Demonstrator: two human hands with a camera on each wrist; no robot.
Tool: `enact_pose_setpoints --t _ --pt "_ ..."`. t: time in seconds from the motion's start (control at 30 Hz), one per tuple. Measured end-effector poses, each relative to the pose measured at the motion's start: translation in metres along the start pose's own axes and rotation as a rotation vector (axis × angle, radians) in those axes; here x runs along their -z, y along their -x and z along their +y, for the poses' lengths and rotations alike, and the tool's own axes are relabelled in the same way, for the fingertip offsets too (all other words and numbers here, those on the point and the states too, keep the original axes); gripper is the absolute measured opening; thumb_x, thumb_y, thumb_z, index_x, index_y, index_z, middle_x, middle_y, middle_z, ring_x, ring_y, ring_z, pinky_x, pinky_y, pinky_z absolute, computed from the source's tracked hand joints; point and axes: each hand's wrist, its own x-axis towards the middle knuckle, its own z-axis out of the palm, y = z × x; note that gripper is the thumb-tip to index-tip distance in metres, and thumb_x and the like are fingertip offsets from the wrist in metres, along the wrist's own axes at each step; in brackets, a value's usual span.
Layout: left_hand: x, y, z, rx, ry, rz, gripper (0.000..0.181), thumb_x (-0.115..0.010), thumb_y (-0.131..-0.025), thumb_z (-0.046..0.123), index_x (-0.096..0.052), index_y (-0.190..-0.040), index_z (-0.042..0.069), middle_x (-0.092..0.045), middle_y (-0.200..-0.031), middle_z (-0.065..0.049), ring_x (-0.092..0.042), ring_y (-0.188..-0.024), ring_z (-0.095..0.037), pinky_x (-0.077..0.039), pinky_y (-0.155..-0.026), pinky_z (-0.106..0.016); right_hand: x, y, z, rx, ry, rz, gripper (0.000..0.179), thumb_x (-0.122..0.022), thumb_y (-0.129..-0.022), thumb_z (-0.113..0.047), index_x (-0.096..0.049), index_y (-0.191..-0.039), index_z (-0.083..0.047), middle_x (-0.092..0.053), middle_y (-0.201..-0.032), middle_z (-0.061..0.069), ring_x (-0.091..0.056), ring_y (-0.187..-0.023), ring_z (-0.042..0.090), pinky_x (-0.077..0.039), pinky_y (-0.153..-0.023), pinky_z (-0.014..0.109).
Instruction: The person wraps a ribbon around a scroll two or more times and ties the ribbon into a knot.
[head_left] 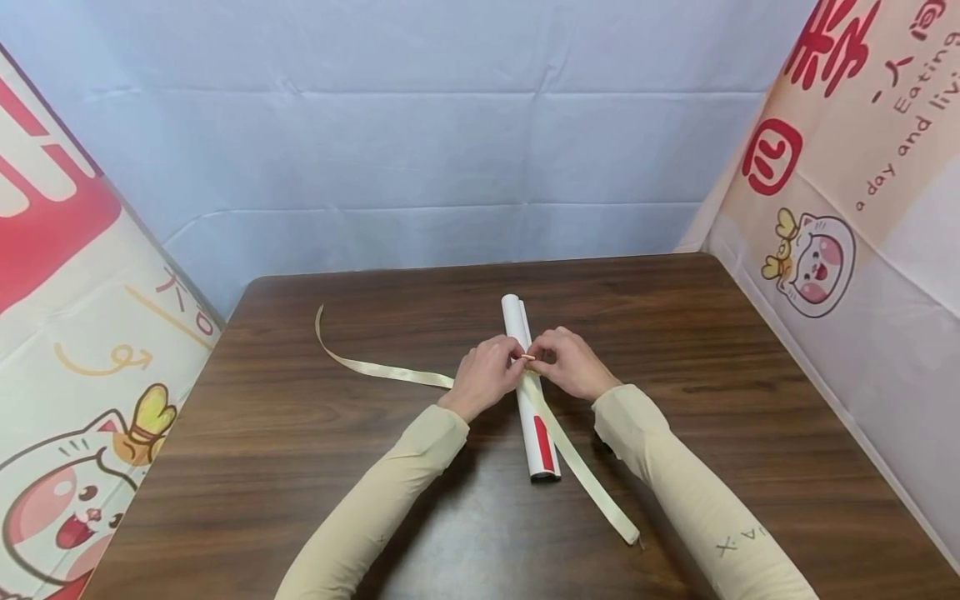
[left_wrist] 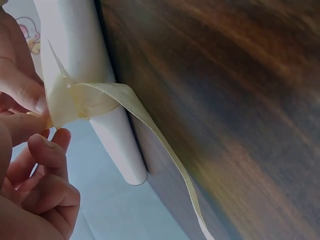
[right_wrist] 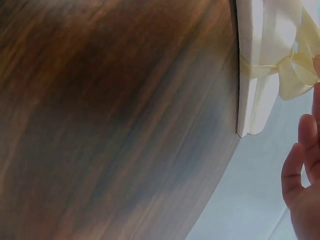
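A rolled white paper tube (head_left: pixel 531 400) with a red patch near its close end lies on the dark wooden table (head_left: pixel 300 433). A cream ribbon (head_left: pixel 375 369) is tied round the tube's middle; one tail trails left, the other runs to the near right. Both hands meet over the tube. My left hand (head_left: pixel 516 362) pinches the ribbon at the wrap. In the left wrist view, its thumb and fingers (left_wrist: pixel 30 95) hold the ribbon (left_wrist: pixel 125 102) against the tube (left_wrist: pixel 75 45). My right hand (head_left: pixel 543 358) pinches the ribbon from the other side. The right wrist view shows the knot (right_wrist: pixel 295 75) on the tube (right_wrist: pixel 257 50) and loose fingers (right_wrist: pixel 300 170).
A pale blue cloth backdrop (head_left: pixel 450 142) hangs behind the table. Printed cartoon banners stand on the left (head_left: pixel 67 350) and right (head_left: pixel 847 217) sides. The table's far edge (head_left: pixel 480 268) is close behind the tube.
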Motion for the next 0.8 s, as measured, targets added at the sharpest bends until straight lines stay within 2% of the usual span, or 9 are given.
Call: enact_pose_setpoints --t 0.3,0.5,0.67,0.8 --pt "0.0 -0.001 -0.001 0.02 0.013 0.002 0.009 -0.062 -0.092 0.023 -0.068 -0.092 0.015 -0.066 -0.086 0.003 -0.057 -0.066 -0.011 -0.044 -0.057 -0.024 0.001 0.009 0.004 -0.082 -0.081 -0.009 0.012 -0.073 -0.086 -0.021 -0.062 -0.084 -0.016 -0.06 -0.075 -0.003 -0.051 -0.069 0.013 -0.043 -0.062 0.028" --pt "0.001 -0.001 -0.002 0.041 0.031 -0.01 0.01 -0.061 -0.093 0.023 -0.067 -0.093 0.016 -0.067 -0.087 0.003 -0.055 -0.065 -0.01 -0.043 -0.056 -0.023 -0.002 0.018 0.004 -0.137 -0.101 -0.099 0.016 -0.07 -0.087 -0.031 -0.063 -0.079 -0.019 -0.058 -0.069 -0.003 -0.05 -0.063 0.012 -0.042 -0.056 0.026" --pt "0.001 -0.002 -0.003 0.066 0.025 -0.006 0.01 -0.059 -0.093 0.023 -0.066 -0.095 0.016 -0.069 -0.091 0.003 -0.056 -0.066 -0.011 -0.044 -0.057 -0.026 -0.004 0.023 0.002 -0.112 -0.115 -0.207 0.015 -0.073 -0.084 -0.029 -0.064 -0.082 -0.017 -0.058 -0.068 -0.005 -0.05 -0.061 0.009 -0.042 -0.055 0.024" --pt "0.0 -0.001 -0.003 0.075 0.032 0.0 0.01 -0.058 -0.093 0.024 -0.064 -0.096 0.016 -0.069 -0.091 0.002 -0.056 -0.065 -0.014 -0.044 -0.057 -0.028 -0.005 0.025 0.004 -0.087 -0.144 -0.226 0.01 -0.072 -0.085 -0.02 -0.064 -0.083 -0.015 -0.058 -0.07 -0.005 -0.05 -0.061 0.008 -0.042 -0.055 0.021"
